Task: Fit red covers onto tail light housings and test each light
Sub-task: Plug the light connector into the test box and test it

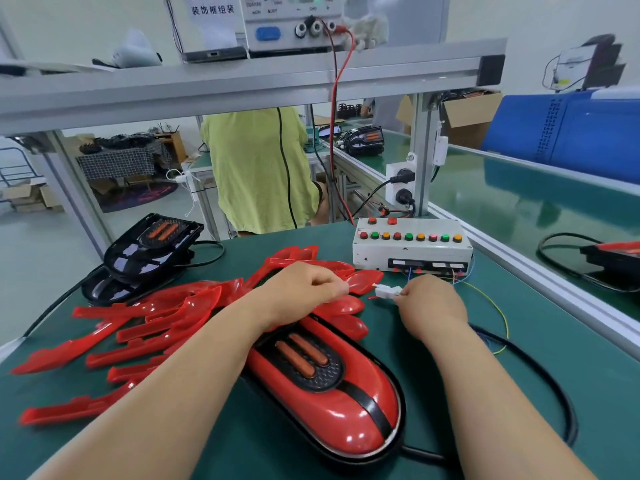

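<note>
While right hand (pixel 429 303) pinches white plastic plug (pixel 388 292), left hand (pixel 304 289) pinches small white mate (pixel 345 285), seemingly: align squarely, press home.

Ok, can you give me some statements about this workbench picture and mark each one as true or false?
1. The right hand holds a white connector. True.
2. The tail light nearest the person has no red cover yet. False: a red cover is already on it.
3. The loose red covers lie mostly to the left of that tail light. True.
4. The test box with coloured buttons stands on the upper shelf. False: it stands on the green table.
5. The left hand lies flat and open. False: its fingers are curled and seem to pinch a small white part.
</note>
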